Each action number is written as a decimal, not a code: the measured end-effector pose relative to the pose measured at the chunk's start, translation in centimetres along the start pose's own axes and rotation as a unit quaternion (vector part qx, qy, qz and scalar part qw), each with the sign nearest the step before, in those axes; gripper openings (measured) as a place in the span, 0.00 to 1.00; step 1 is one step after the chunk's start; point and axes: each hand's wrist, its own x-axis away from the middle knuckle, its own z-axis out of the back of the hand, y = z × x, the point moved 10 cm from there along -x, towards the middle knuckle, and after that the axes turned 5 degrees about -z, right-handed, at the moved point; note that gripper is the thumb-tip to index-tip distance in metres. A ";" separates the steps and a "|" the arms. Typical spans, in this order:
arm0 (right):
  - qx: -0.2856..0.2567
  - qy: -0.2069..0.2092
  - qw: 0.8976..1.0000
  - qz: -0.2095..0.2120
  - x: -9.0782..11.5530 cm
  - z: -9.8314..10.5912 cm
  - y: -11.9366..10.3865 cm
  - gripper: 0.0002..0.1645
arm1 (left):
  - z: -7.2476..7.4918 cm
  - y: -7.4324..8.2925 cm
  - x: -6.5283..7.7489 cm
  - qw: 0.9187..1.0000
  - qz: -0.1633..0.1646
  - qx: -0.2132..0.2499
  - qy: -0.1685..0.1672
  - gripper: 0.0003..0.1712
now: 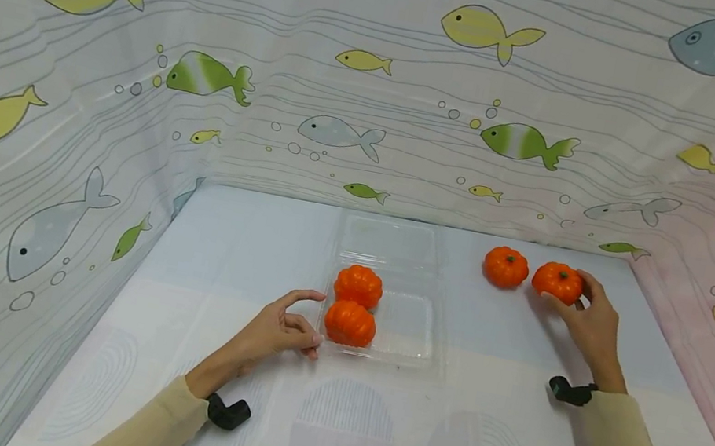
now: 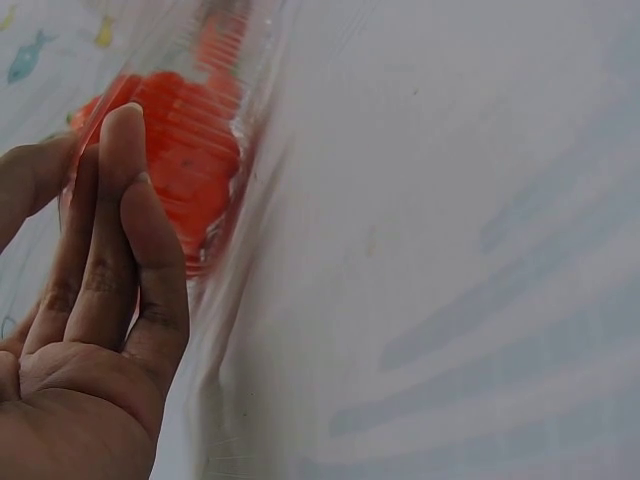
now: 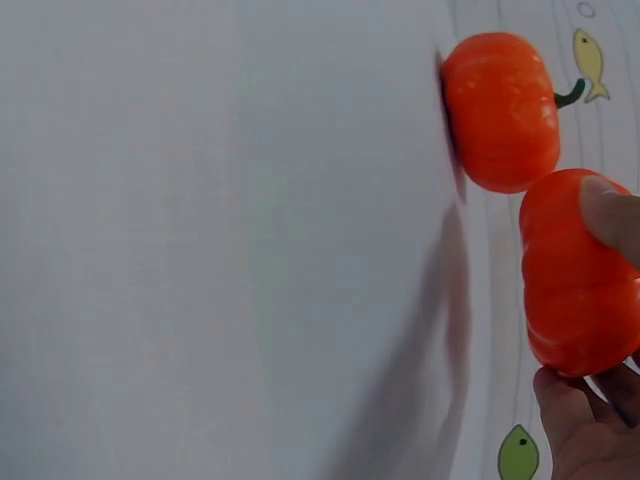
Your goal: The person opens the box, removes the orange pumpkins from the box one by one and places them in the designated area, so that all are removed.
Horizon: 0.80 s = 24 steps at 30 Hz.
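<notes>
My right hand (image 1: 591, 324) grips a small orange toy pumpkin (image 1: 558, 282) with a green stem, thumb on one side and fingers on the other. Close beside it sits another orange pumpkin (image 1: 505, 267), its curved stem showing in the right wrist view. Two more pumpkins, one behind the other (image 1: 358, 285) and the nearer one (image 1: 350, 323), fill the left side of a clear plastic container (image 1: 401, 360). At that container's left edge is my left hand (image 1: 277, 332), its fingers loosely bent and fingertips right at the wall; nothing lies in its palm.
The container's transparent lid (image 1: 390, 243) lies folded back behind it. A white cloth with pale circle patterns covers the table (image 1: 268, 239). Fish-printed curtain (image 1: 296, 164) hangs around the back and sides. A black wrist mount (image 1: 572, 391) sits on each forearm.
</notes>
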 end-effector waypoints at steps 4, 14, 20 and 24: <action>-0.007 -0.004 1.000 -0.016 -0.5 -0.2 0.7 0.59 | -0.1 0.1 0.0 1.000 0.004 0.001 0.000 0.44; -0.002 -0.013 0.999 -0.043 -1.7 -0.7 2.0 0.62 | -0.2 0.5 0.1 1.000 0.004 0.002 0.000 0.43; -0.001 -0.020 0.998 -0.062 -2.1 -1.0 2.7 0.63 | -0.3 0.6 0.1 1.000 -0.001 0.006 -0.003 0.44; 0.000 -0.025 0.997 -0.072 -2.2 -1.2 2.8 0.64 | -0.3 0.6 0.1 1.000 -0.003 0.005 -0.006 0.44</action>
